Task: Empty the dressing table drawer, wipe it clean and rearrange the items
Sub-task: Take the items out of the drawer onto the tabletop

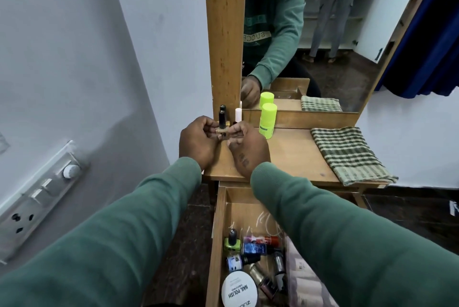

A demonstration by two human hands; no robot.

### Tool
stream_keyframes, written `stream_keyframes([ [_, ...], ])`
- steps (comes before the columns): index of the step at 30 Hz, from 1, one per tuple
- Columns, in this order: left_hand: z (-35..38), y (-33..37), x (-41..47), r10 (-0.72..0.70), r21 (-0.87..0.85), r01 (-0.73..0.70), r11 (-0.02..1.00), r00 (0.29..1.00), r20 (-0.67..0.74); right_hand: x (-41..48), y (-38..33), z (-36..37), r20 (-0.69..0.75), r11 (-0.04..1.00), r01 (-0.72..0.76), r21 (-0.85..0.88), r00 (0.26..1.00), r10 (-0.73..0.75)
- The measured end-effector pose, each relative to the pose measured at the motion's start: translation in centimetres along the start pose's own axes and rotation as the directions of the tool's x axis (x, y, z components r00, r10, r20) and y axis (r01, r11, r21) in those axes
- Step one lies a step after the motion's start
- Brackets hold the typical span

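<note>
Mirror (323, 33): upright behind the table (285, 157).
Table: wooden; checked cloth (347, 155) lies at right, lime bottle (267, 120) stands by the mirror.
Drawer (218, 232): pulled open under the table's front edge; holds a white tub (239, 290) and heaped polishes (232, 242).
Left hand (198, 143), right hand (246, 147): at the table's left rear, fingers of both pinched on one gold vial (221, 129), black-capped and upright.

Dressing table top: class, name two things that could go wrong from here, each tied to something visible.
1. The left hand and right hand pinch a small bottle close to an upright white tube and green bottle; setting it down could topple them.
2. The open drawer, still holding bottles, juts out and might get bumped.
</note>
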State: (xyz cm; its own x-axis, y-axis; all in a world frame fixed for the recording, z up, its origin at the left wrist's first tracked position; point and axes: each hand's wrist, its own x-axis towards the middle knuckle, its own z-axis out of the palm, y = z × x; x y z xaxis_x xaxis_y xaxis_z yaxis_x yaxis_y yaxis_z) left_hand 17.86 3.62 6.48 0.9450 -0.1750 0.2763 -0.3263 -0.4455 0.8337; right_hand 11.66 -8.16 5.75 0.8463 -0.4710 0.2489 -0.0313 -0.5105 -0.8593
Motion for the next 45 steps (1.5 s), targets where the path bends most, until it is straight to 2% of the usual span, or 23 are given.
stream_keyframes([
  [8,0.6,-0.1,0.4,-0.012,0.007,0.012,1.000,0.999,-0.037,0.5,0.1,0.2,0.009,0.999,-0.022,-0.033,1.000,0.023],
  [11,0.2,0.0,-0.2,-0.011,0.022,0.012,1.000,0.999,-0.051,-0.1,-0.1,-0.6,0.047,0.999,-0.034,-0.006,0.998,0.034],
  [14,-0.9,0.4,-2.1,0.048,0.080,-0.045,0.996,0.998,-0.039,-1.8,-0.4,-2.3,0.115,0.999,-0.026,0.031,0.993,0.022],
  [18,-2.9,1.1,-7.2,0.207,0.084,-0.218,0.972,0.971,0.124,-5.4,-1.1,-5.0,0.263,0.999,0.055,0.003,0.963,-0.054],
  [21,-5.0,1.2,-11.6,0.281,0.052,-0.320,0.946,0.889,0.361,-9.0,-1.1,-6.8,0.416,0.991,0.130,-0.040,0.903,-0.102],
  [23,-5.9,0.9,-13.9,0.277,0.086,-0.357,0.930,0.836,0.474,-11.3,-0.5,-7.6,0.511,0.985,0.150,-0.081,0.855,-0.088],
  [25,-6.3,0.5,-15.6,0.251,0.168,-0.384,0.908,0.819,0.517,-13.2,0.4,-7.9,0.590,0.987,0.122,-0.105,0.806,-0.037],
  [27,-6.1,0.1,-16.6,0.224,0.247,-0.404,0.881,0.815,0.533,-14.6,1.1,-7.7,0.609,0.987,0.094,-0.128,0.793,0.004],
  [30,-5.4,0.3,-17.7,0.200,0.329,-0.410,0.851,0.831,0.520,-15.6,1.7,-6.5,0.532,0.981,0.103,-0.164,0.847,0.000],
  [33,-4.7,0.6,-18.4,0.199,0.327,-0.366,0.871,0.873,0.446,-15.9,2.0,-5.6,0.451,0.973,0.117,-0.200,0.892,-0.015],
  [38,-4.8,1.0,-18.8,0.175,0.202,-0.263,0.944,0.913,0.369,-16.1,1.6,-6.3,0.399,0.981,0.140,-0.136,0.914,-0.075],
  [45,-6.4,4.4,-15.1,0.229,0.045,-0.242,0.969,0.953,0.198,-11.8,-3.1,-8.6,0.322,0.977,0.211,-0.040,0.928,-0.187],
])
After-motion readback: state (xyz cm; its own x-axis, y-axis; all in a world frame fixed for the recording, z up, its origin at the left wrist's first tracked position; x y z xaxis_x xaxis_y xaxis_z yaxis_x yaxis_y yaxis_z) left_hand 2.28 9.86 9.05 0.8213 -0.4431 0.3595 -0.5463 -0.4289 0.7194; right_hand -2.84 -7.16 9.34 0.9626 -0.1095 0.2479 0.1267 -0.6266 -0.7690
